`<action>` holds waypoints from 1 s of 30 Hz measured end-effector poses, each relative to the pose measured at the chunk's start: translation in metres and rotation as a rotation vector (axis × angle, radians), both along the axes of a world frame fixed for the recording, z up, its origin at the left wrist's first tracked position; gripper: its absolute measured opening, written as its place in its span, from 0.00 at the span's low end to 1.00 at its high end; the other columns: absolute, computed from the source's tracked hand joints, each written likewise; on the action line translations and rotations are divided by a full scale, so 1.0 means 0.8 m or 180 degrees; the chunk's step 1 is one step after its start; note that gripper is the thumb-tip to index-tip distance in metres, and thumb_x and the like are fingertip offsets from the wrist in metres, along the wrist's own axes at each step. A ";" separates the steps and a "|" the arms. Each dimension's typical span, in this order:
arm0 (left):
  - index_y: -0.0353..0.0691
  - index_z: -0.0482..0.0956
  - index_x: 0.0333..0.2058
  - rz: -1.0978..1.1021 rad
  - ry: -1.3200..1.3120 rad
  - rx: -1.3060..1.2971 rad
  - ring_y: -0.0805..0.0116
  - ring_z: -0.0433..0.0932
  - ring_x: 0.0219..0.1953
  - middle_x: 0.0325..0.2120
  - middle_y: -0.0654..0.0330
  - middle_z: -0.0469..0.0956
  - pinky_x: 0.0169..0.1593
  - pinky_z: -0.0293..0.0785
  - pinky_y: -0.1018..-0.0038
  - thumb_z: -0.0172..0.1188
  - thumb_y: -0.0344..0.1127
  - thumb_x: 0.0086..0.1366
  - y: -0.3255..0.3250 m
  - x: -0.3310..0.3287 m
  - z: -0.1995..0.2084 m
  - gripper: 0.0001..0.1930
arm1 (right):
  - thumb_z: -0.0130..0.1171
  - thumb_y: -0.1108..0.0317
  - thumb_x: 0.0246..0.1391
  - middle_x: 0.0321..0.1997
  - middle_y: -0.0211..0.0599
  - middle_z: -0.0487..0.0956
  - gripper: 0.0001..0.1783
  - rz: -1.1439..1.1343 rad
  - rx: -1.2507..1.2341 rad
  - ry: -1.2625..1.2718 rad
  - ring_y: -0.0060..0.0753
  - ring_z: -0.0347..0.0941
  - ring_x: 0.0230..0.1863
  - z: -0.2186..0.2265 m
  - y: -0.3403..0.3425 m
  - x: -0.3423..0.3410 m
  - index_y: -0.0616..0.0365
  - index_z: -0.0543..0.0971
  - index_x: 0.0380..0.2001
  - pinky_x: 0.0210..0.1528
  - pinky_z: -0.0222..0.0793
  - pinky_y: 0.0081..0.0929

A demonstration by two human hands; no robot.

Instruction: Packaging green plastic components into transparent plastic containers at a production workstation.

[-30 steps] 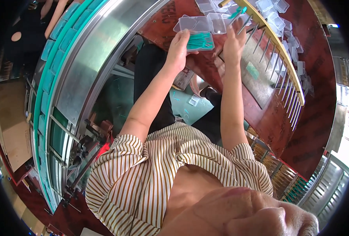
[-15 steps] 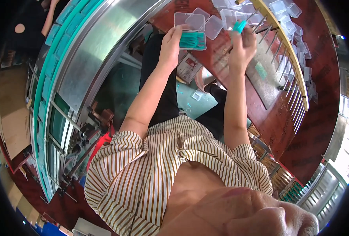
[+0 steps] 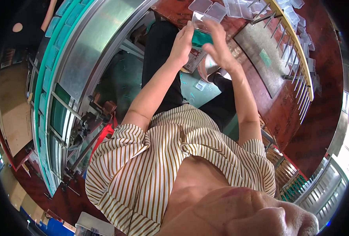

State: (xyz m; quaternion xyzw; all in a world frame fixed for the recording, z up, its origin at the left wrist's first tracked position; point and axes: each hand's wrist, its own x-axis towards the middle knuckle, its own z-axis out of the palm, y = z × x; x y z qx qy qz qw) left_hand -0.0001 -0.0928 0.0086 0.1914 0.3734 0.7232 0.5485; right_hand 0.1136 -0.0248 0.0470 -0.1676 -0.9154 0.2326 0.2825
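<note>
Our left hand (image 3: 182, 45) is curled around the left side of a clear box (image 3: 201, 38) with teal contents, thumb on its side. Our right hand (image 3: 218, 45) stands across from it, thumb and fingers parted wide, its fingers over the raised lid (image 3: 200, 24); whether their tips touch it, we cannot tell. We have the box just off the bench's near edge, by its left corner.

To our far left, a co-worker's arm (image 3: 49, 15) shows beyond a row of teal boxes (image 3: 60, 43), which follows the outer side of a broad metal track (image 3: 92, 43). That track bars our left side, a red strap (image 3: 103, 135) hanging lower down beside it. Our dark trouser leg (image 3: 158, 55) is under the left forearm.

Beyond our hands, flat clear cases (image 3: 215, 11) lie toward the bench's far edge. To the right, the bench (image 3: 322, 78) carries a grey plate (image 3: 251, 45), then a wooden rack (image 3: 297, 41) with metal pins, which stands between us and piled clear cases (image 3: 306, 37). Over the flat plate our right hand has room sideways, up to the pins; below the near edge, a gap opens onto the greenish floor (image 3: 206, 96).
</note>
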 end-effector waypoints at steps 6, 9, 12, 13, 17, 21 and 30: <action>0.34 0.73 0.38 -0.0093 0.0536 0.0118 0.74 0.73 0.35 0.31 0.61 0.75 0.43 0.68 0.77 0.36 0.55 0.66 -0.003 -0.011 0.010 0.28 | 0.56 0.61 0.48 0.48 0.40 0.69 0.24 -0.0368 -0.1615 0.0433 0.43 0.63 0.52 0.026 0.015 0.017 0.57 0.68 0.49 0.53 0.57 0.32; 0.34 0.73 0.39 0.0137 -0.0332 -0.0268 0.72 0.74 0.35 0.33 0.60 0.75 0.43 0.68 0.76 0.36 0.56 0.66 -0.009 -0.020 0.014 0.28 | 0.57 0.66 0.45 0.45 0.40 0.71 0.24 -0.0039 -0.1316 0.0287 0.42 0.66 0.48 0.030 -0.010 0.019 0.58 0.69 0.48 0.49 0.61 0.29; 0.34 0.73 0.41 -0.0415 -0.1187 -0.0130 0.70 0.74 0.36 0.34 0.60 0.75 0.44 0.68 0.76 0.42 0.52 0.65 -0.025 -0.011 0.027 0.24 | 0.59 0.75 0.39 0.41 0.40 0.73 0.24 0.0223 0.0337 0.0319 0.42 0.70 0.42 0.020 -0.019 0.022 0.59 0.71 0.45 0.45 0.65 0.28; 0.34 0.73 0.41 -0.0707 -0.1623 -0.0080 0.70 0.74 0.37 0.35 0.59 0.75 0.44 0.68 0.75 0.44 0.50 0.65 -0.031 -0.009 0.031 0.22 | 0.59 0.78 0.36 0.40 0.40 0.73 0.24 0.0060 0.0034 0.0355 0.42 0.71 0.40 0.016 -0.017 0.025 0.59 0.72 0.43 0.43 0.66 0.28; 0.34 0.73 0.42 0.0724 0.2634 0.0537 0.68 0.74 0.40 0.36 0.58 0.75 0.46 0.68 0.74 0.55 0.41 0.61 -0.037 0.014 0.043 0.17 | 0.58 0.84 0.30 0.36 0.41 0.74 0.24 -0.0192 -0.0577 0.0524 0.43 0.72 0.35 0.018 -0.015 0.030 0.61 0.73 0.38 0.36 0.69 0.29; 0.34 0.73 0.43 0.0360 0.2298 0.0380 0.65 0.73 0.42 0.37 0.57 0.75 0.48 0.67 0.72 0.61 0.36 0.55 -0.048 0.009 0.049 0.18 | 0.57 0.83 0.31 0.34 0.42 0.74 0.21 0.0003 -0.0625 0.0604 0.45 0.72 0.34 0.033 -0.016 0.027 0.62 0.74 0.36 0.34 0.69 0.31; 0.33 0.68 0.48 -0.0756 0.4171 -0.0251 0.68 0.70 0.45 0.42 0.55 0.73 0.46 0.68 0.72 0.63 0.37 0.51 -0.111 -0.087 0.095 0.26 | 0.56 0.83 0.32 0.38 0.40 0.74 0.23 0.1072 0.0486 0.0680 0.43 0.70 0.43 0.038 -0.051 -0.034 0.61 0.74 0.39 0.49 0.64 0.32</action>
